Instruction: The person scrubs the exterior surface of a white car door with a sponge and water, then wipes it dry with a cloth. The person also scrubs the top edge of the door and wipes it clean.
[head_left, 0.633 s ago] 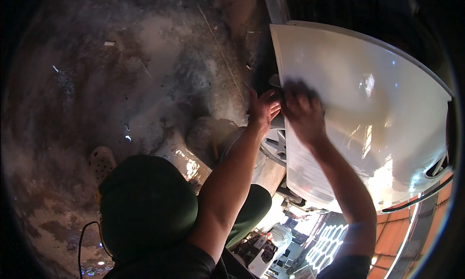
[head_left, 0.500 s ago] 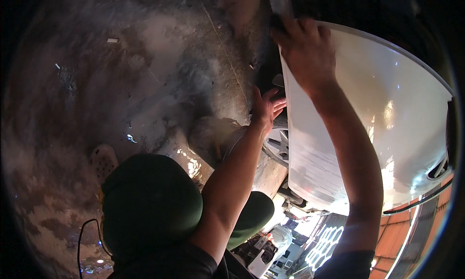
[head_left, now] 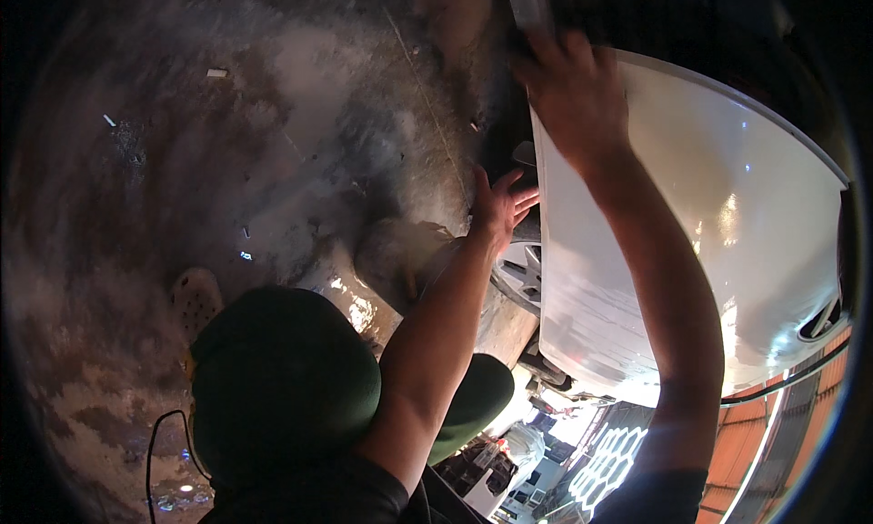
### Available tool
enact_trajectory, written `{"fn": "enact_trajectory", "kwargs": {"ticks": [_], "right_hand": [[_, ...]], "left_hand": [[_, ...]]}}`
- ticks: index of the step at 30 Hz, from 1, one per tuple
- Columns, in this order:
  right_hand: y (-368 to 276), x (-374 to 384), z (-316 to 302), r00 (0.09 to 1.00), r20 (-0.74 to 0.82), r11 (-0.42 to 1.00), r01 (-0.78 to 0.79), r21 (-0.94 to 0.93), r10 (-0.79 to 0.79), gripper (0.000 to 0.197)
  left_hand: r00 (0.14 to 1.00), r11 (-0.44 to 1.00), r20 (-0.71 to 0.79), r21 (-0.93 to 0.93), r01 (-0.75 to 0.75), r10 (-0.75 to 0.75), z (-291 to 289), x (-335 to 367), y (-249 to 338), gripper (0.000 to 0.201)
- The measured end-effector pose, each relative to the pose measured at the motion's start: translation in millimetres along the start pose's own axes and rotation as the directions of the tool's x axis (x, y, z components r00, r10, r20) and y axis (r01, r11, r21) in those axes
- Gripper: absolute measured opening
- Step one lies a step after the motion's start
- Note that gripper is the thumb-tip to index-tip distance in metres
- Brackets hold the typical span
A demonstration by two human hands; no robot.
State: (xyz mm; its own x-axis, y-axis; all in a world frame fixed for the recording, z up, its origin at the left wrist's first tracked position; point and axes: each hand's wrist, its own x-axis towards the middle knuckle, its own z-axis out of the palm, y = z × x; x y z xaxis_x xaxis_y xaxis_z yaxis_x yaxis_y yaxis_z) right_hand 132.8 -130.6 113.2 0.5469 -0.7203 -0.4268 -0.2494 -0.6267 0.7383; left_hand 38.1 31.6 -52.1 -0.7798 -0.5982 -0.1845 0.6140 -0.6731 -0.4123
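Observation:
A white car door (head_left: 691,215), glossy and with reflections on it, fills the right side. At its upper left corner my right hand (head_left: 577,101) lies over the edge, fingers bent and slightly blurred. Something dark seems to be under those fingers, but I cannot make out what it is. Lower along the same edge is my left hand (head_left: 498,206), palm up with the fingers spread. Its fingertips reach the door's edge, and I see nothing in that hand. A spoked wheel (head_left: 521,271) shows partly beyond the edge, below the left hand.
Wet, stained concrete floor (head_left: 300,115) spreads over the left, with small white scraps on it. A perforated clog (head_left: 196,298) is beside my green-clad knee (head_left: 286,378). Hexagonal lights (head_left: 609,465) and orange wall panels (head_left: 759,442) show at the lower right. A black cable (head_left: 153,451) curves at lower left.
My right hand has shifted slightly down along the door edge. The left hand stays nearly in place, its fingers a little more spread.

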Motion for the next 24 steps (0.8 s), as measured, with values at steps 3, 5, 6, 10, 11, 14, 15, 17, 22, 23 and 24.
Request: {"fn": "enact_trajectory", "kwargs": {"ticks": [3, 5, 6, 10, 11, 14, 15, 17, 22, 23, 24], "right_hand": [[-6, -10, 5, 0.999, 0.001, 0.999, -0.035, -0.008, 0.035, 0.043], [-22, -56, 16, 0.998, -0.061, 1.0, -0.02, -0.006, 0.019, 0.043], [-35, -92, 23, 0.997, -0.075, 1.0, -0.013, 0.018, 0.014, 0.043], [-83, -250, 47, 0.986, 0.167, 0.997, -0.034, 0.074, 0.021, 0.033], [-95, -280, 49, 0.973, 0.224, 0.994, -0.066, 0.088, 0.044, 0.031], [-138, -297, 44, 0.886, 0.389, 0.87, -0.384, 0.31, 0.252, 0.031], [-151, -294, 39, 0.838, 0.459, 0.784, -0.486, 0.387, 0.293, 0.032], [-181, -282, 30, 0.79, 0.491, 0.669, -0.591, 0.451, 0.367, 0.038], [-231, -291, 43, 0.711, 0.528, 0.469, -0.704, 0.534, 0.465, 0.047], [-238, -301, 46, 0.673, 0.535, 0.397, -0.736, 0.548, 0.511, 0.047], [-245, -309, 48, 0.64, 0.536, 0.324, -0.756, 0.569, 0.55, 0.047]], "left_hand": [[0.999, 0.998, 0.054, 0.065, 0.005, -0.008, -1, -3, 10, 0.111], [0.999, 0.999, 0.05, 0.049, -0.003, 0.001, -8, 4, 23, 0.11], [0.999, 0.999, 0.047, 0.048, 0.0, -0.002, -13, 5, 30, 0.109], [0.962, 0.944, -0.018, 0.198, -0.265, 0.274, 27, 4, 67, 0.094], [0.944, 0.925, 0.006, 0.199, -0.324, 0.329, 42, 5, 78, 0.092], [0.868, 0.838, 0.084, 0.229, -0.495, 0.489, 79, 12, 114, 0.085], [0.847, 0.814, 0.109, 0.237, -0.53, 0.52, 90, 13, 123, 0.082], [0.82, 0.784, 0.158, 0.242, -0.572, 0.55, 98, 20, 129, 0.077], [0.79, 0.765, 0.228, 0.204, -0.61, 0.569, 103, 38, 136, 0.065], [0.793, 0.767, 0.239, 0.213, -0.606, 0.56, 103, 40, 130, 0.064], [0.793, 0.762, 0.249, 0.229, -0.606, 0.556, 102, 40, 127, 0.065]]}}
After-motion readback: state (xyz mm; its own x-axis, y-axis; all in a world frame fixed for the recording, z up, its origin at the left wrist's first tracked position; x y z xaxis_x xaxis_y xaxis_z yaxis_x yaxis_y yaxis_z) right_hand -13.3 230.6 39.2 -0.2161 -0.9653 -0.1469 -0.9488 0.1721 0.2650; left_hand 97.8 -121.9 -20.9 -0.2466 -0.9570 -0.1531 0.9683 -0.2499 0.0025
